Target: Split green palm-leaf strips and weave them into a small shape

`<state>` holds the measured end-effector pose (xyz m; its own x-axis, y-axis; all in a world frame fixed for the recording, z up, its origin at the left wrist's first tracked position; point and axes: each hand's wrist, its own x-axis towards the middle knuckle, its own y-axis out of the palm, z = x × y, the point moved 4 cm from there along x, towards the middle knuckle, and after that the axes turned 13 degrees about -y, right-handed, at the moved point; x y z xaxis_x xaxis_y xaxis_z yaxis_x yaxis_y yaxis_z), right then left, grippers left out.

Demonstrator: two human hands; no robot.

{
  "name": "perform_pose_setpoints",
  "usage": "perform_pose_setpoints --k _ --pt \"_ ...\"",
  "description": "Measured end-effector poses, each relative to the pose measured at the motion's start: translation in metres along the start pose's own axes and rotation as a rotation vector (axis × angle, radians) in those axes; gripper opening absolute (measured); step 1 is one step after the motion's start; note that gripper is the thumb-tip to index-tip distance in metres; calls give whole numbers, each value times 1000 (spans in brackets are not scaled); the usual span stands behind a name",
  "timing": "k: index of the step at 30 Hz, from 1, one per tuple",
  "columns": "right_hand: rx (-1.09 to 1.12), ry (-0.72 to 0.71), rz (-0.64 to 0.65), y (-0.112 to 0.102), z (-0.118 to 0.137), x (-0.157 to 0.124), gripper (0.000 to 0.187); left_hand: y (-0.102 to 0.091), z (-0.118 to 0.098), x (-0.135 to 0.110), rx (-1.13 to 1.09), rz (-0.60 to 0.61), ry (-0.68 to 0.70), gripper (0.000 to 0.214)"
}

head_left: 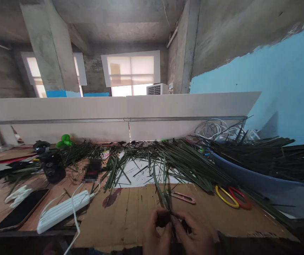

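Head view: left hand (157, 231) and right hand (194, 234) closed, pinching a palm strip (164, 193) between them, its free end rising ahead of the fingers over cardboard (114, 219). Pink cutter (183, 197) and scissor handles (225, 199) lie just ahead; leaf pile (184, 163) beyond.

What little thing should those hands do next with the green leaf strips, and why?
Probably pinch the green leaf strips a bit tighter between the left hand and right hand, I think. Both hands meet on them at the fingertips, and the long ends stick up loose above the cardboard, so they could slip.
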<state>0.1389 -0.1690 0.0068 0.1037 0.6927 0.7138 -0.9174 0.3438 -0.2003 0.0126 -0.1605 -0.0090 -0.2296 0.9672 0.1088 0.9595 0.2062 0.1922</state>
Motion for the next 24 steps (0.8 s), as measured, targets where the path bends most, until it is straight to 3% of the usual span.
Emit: perform_pose_setpoints --k 5,10,14,16,20,24 --pt "10 53 7 0 -5 -1 37 1 4 0 -25 23 -12 18" --pt "56 84 75 1 -11 0 32 2 8 -1 -70 69 -28 17" --pt "85 89 124 -2 -14 4 30 3 12 1 -162 151 -96 28" --pt "132 139 172 -5 -15 5 33 -1 10 4 -99 141 -98 31" --pt "258 247 257 -12 -14 11 38 -13 -12 15 203 31 88 26" --pt "315 245 281 -26 -7 24 37 -8 -37 28 453 119 300 33"
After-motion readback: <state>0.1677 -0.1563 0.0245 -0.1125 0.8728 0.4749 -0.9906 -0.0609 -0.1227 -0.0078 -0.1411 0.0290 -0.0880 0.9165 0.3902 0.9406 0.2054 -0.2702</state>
